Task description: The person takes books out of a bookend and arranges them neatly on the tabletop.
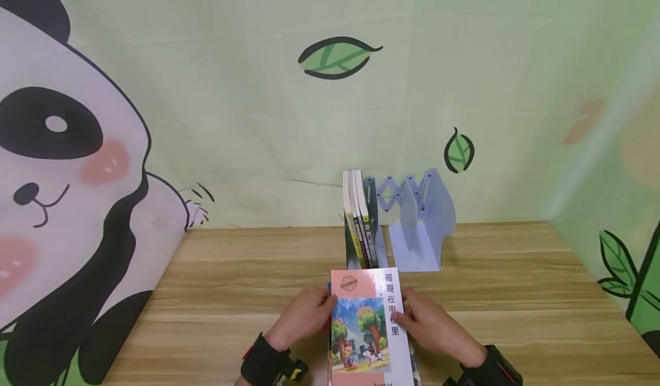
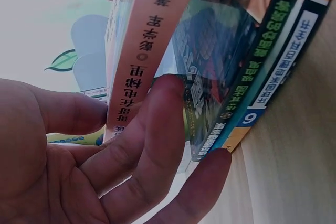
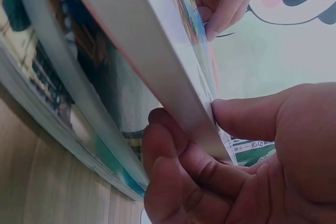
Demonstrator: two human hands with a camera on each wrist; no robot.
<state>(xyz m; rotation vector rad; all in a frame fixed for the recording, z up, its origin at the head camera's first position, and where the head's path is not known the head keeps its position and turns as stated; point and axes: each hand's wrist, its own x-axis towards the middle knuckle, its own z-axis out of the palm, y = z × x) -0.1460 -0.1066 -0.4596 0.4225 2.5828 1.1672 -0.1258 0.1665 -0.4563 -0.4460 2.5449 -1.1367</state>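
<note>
A pink and white book [image 1: 363,334] with a picture of trees on its cover is held in front of the person. My left hand [image 1: 304,317] pinches its spine side, thumb on the cover and fingers below. On the opposite edge, my right hand [image 1: 435,326] grips it likewise, as the right wrist view shows the thumb [image 3: 252,119] above the pages. Under the raised book lie other books, among them a dark one with green lettering [image 2: 257,61] and a lower one with a blue and orange spine [image 2: 278,72]. A gap separates them from the held book.
Farther back on the wooden table [image 1: 247,266], several thin books [image 1: 358,220] stand upright at the left end of an expandable bookend rack [image 1: 423,225]. A pale green backdrop with a panda print [image 1: 67,145] rises behind and beside the table.
</note>
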